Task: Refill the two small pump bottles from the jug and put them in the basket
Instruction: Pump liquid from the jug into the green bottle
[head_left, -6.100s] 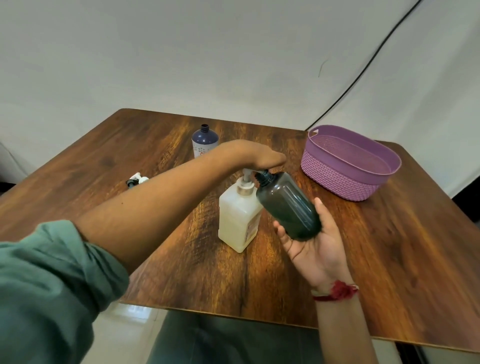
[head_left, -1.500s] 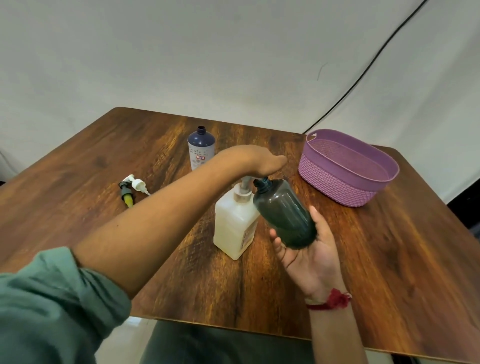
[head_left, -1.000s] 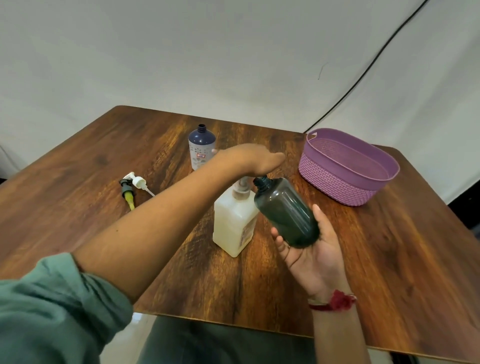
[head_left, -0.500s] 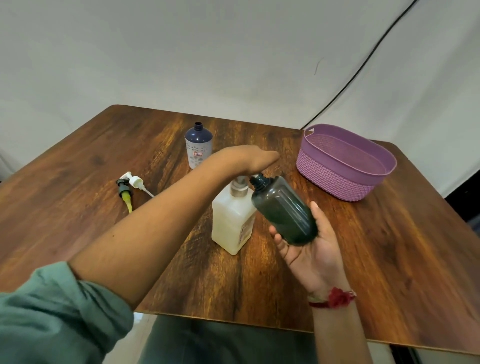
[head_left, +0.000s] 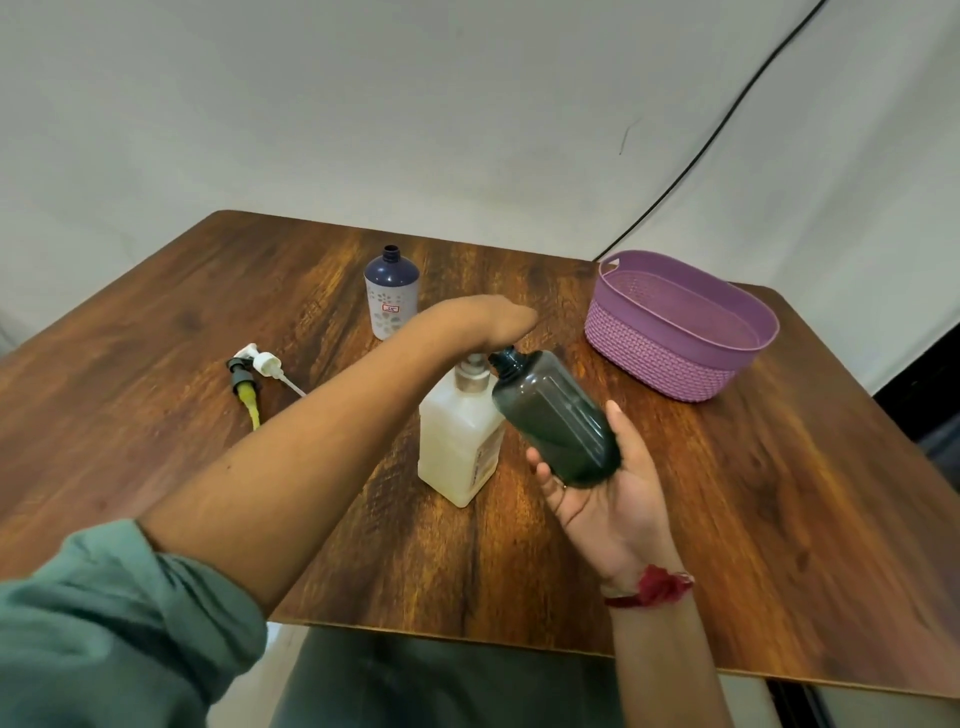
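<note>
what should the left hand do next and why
Probably press the pump down: the left hand rests on top of it on the jug, and the right hand holds the dark bottle tilted, its open neck right beside that pump.

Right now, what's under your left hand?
The left hand lies over the top of the white jug; only the pump's metallic collar shows beneath it, beside the mouth of the dark bottle. Pump head and spout are covered.
</note>
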